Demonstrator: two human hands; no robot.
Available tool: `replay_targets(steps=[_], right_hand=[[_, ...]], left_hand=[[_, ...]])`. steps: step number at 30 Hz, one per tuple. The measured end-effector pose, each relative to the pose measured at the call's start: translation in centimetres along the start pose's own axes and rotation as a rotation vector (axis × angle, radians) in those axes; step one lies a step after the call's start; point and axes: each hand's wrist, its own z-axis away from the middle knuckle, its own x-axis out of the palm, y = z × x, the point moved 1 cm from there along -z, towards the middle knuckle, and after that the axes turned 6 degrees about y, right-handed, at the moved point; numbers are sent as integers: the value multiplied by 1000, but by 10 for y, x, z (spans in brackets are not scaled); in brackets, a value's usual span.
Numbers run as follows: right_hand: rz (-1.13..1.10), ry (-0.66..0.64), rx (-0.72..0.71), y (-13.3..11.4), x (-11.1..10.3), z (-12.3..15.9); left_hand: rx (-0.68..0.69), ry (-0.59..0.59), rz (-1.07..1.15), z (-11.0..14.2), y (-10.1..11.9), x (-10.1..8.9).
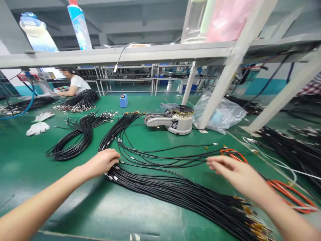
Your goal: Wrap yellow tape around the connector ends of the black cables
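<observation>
My left hand (106, 162) is closed at the left end of a long bundle of black cables (163, 189), its fingertips pinched by a small metal cable end. The bundle runs across the green table to the lower right, where gold-coloured ends (250, 217) fan out. My right hand (229, 169) is slightly blurred, its fingers bent at the right part of several loose black cables (163, 163). Whether a cable lies between those fingers cannot be made out. A second curved bundle of black cables (110, 134) stretches up from beside my left hand.
A grey round tape dispenser (179, 122) stands behind the cables. Further left are a coiled cable bundle (85, 135), white gloves (37, 129) and a blue box (123, 100). Orange cable loops (292, 197) lie at right, near shelf posts (223, 77). A person (77, 83) sits beyond.
</observation>
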Motion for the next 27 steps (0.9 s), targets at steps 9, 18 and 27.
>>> replay_targets(steps=[9, 18, 27], right_hand=[[260, -299, -114, -13, 20, 45], [208, -282, -311, -35, 38, 64], [222, -379, -150, -62, -48, 99]], left_hand=[[179, -233, 140, -24, -2, 23], [144, -348, 409, -39, 62, 26], [240, -387, 630, -51, 147, 13]])
